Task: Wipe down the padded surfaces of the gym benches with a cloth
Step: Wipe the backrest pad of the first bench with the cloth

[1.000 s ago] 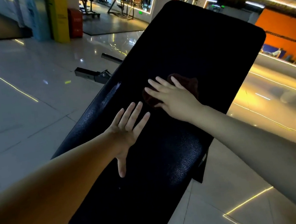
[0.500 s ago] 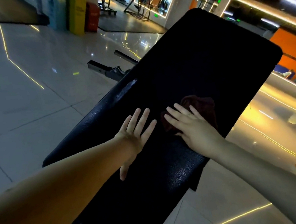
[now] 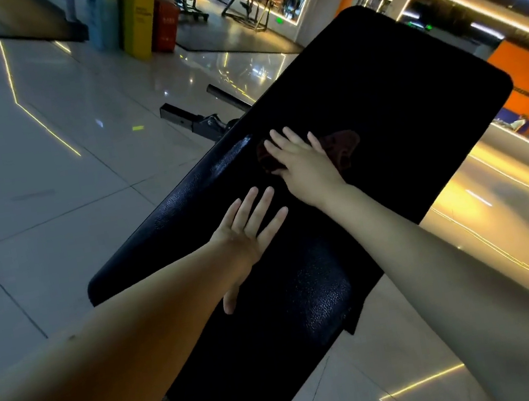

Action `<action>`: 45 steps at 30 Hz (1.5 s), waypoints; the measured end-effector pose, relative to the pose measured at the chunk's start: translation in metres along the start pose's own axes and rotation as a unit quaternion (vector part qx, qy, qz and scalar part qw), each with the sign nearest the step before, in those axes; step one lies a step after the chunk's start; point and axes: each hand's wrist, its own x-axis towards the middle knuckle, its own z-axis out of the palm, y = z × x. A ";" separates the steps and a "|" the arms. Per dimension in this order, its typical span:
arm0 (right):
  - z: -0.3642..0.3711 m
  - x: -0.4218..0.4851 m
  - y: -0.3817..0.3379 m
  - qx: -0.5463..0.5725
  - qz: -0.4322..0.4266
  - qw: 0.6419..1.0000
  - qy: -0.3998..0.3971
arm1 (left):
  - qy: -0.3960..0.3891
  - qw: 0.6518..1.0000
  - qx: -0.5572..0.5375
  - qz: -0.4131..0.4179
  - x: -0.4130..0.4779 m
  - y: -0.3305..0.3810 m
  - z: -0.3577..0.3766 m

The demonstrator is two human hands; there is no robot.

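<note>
Right hand (image 3: 304, 168) flat on cloth (image 3: 343, 146)

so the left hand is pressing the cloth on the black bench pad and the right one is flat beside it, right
Not quite: the head view shows the right hand pressing the dark cloth on the black bench pad, while the left hand lies flat beside it.

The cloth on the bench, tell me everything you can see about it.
The cloth is a dark reddish-brown rag, crumpled rather than folded, lying flat on the black bench pad about midway along it. The right hand lies on it with fingers spread, covering its middle, so only the edges show on either side of the hand. In the dim light its weave and any wetness cannot be made out. The left hand rests on the pad nearby, not touching it.
</note>
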 end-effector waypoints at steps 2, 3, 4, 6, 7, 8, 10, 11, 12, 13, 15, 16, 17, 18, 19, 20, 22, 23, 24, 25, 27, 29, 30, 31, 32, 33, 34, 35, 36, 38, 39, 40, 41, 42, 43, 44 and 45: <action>-0.001 -0.021 0.001 0.021 -0.013 1.000 -0.011 | -0.026 0.999 0.028 0.003 -0.004 -0.002 -0.005; 0.000 -0.036 0.000 0.031 -0.024 0.999 -0.014 | -0.032 0.999 0.014 0.009 -0.008 -0.004 -0.004; 0.003 -0.053 -0.001 0.037 -0.039 0.999 -0.010 | -0.039 0.999 0.002 0.020 -0.015 -0.007 -0.001; 0.013 -0.088 -0.003 0.034 -0.071 0.997 0.000 | -0.046 0.999 -0.012 0.025 -0.028 -0.016 0.013; 0.018 -0.101 -0.002 0.032 -0.083 0.996 0.004 | -0.057 0.998 -0.010 0.016 -0.034 -0.018 0.020; 0.022 -0.109 -0.001 0.031 -0.090 0.995 0.007 | -0.062 0.998 -0.013 0.007 -0.039 -0.020 0.027; 0.025 -0.108 0.000 0.020 -0.090 0.996 0.013 | -0.076 0.997 -0.015 0.003 -0.043 -0.021 0.035; 0.026 -0.102 0.000 0.007 -0.088 0.996 0.016 | -0.076 0.997 -0.014 0.005 -0.043 -0.022 0.035; 0.026 -0.093 -0.001 -0.004 -0.087 0.996 0.023 | -0.074 0.997 -0.015 0.007 -0.040 -0.022 0.035; 0.026 -0.084 -0.003 -0.008 -0.085 0.996 0.034 | -0.074 0.997 -0.018 0.009 -0.039 -0.022 0.035; 0.026 -0.060 -0.008 -0.017 -0.065 0.996 0.051 | -0.076 0.997 -0.018 0.011 -0.038 -0.023 0.035; 0.025 -0.047 -0.012 -0.020 -0.052 0.997 0.056 | -0.075 0.997 -0.014 0.017 -0.037 -0.024 0.037; 0.024 -0.034 -0.016 -0.021 -0.040 0.997 0.061 | -0.075 0.997 -0.012 0.015 -0.037 -0.025 0.037; 0.023 -0.022 -0.020 -0.018 -0.027 0.997 0.065 | -0.072 0.997 -0.015 0.008 -0.036 -0.026 0.038; 0.022 -0.012 -0.024 -0.013 -0.013 0.997 0.069 | -0.068 0.998 -0.015 0.001 -0.035 -0.026 0.037; 0.021 -0.007 -0.027 -0.006 -0.001 0.997 0.071 | -0.065 0.998 -0.012 -0.007 -0.036 -0.025 0.037; 0.022 -0.013 -0.032 0.012 0.011 0.998 0.061 | -0.070 0.997 -0.008 -0.022 -0.038 -0.021 0.036; 0.023 -0.022 -0.032 0.024 0.005 0.998 0.053 | -0.071 0.997 -0.006 -0.025 -0.040 -0.019 0.037; 0.024 -0.035 -0.033 0.034 -0.009 0.998 0.044 | -0.069 0.997 -0.005 -0.026 -0.041 -0.018 0.037; 0.025 -0.051 -0.033 0.041 -0.029 0.998 0.035 | -0.065 0.998 -0.003 -0.024 -0.043 -0.019 0.037; 0.029 -0.084 -0.031 0.062 -0.071 0.995 0.025 | -0.055 0.998 0.000 -0.013 -0.047 -0.023 0.038; 0.034 -0.114 -0.030 0.081 -0.107 0.991 0.017 | -0.049 0.999 -0.005 -0.003 -0.052 -0.028 0.045; 0.038 -0.125 -0.030 0.082 -0.123 0.989 0.009 | -0.051 0.999 -0.004 -0.001 -0.055 -0.030 0.050; 0.042 -0.133 -0.029 0.078 -0.134 0.988 0.003 | -0.055 0.998 0.002 -0.002 -0.058 -0.031 0.053; 0.045 -0.136 -0.028 0.072 -0.139 0.988 0.000 | -0.056 0.998 0.008 -0.003 -0.059 -0.031 0.057; 0.047 -0.136 -0.028 0.063 -0.139 0.988 0.001 | -0.056 0.998 0.011 -0.005 -0.060 -0.031 0.061; 0.047 -0.131 -0.029 0.053 -0.140 0.989 0.009 | -0.055 0.998 0.013 -0.006 -0.059 -0.031 0.062; 0.047 -0.124 -0.032 0.047 -0.139 0.989 0.021 | -0.055 0.998 0.012 -0.006 -0.058 -0.032 0.063; 0.047 -0.116 -0.036 0.044 -0.134 0.989 0.035 | -0.054 0.999 0.010 -0.005 -0.056 -0.033 0.064; 0.049 -0.100 -0.045 0.035 -0.109 0.992 0.059 | -0.049 0.999 0.004 0.001 -0.054 -0.034 0.067; 0.051 -0.092 -0.050 0.033 -0.092 0.993 0.066 | -0.050 0.999 0.004 0.001 -0.053 -0.034 0.068; 0.053 -0.085 -0.055 0.036 -0.077 0.994 0.074 | -0.047 0.999 0.006 0.000 -0.052 -0.035 0.070; 0.055 -0.079 -0.058 0.040 -0.066 0.993 0.084 | -0.045 0.999 0.011 -0.001 -0.051 -0.035 0.072; 0.056 -0.074 -0.061 0.042 -0.057 0.993 0.092 | -0.042 0.999 0.015 -0.001 -0.051 -0.036 0.072; 0.057 -0.069 -0.064 0.042 -0.048 0.993 0.097 | -0.040 0.999 0.015 -0.001 -0.051 -0.037 0.071; 0.057 -0.065 -0.067 0.040 -0.039 0.994 0.097 | -0.037 0.999 0.015 -0.001 -0.052 -0.037 0.070; 0.057 -0.063 -0.070 0.037 -0.029 0.995 0.092 | -0.035 0.999 0.010 -0.003 -0.054 -0.037 0.069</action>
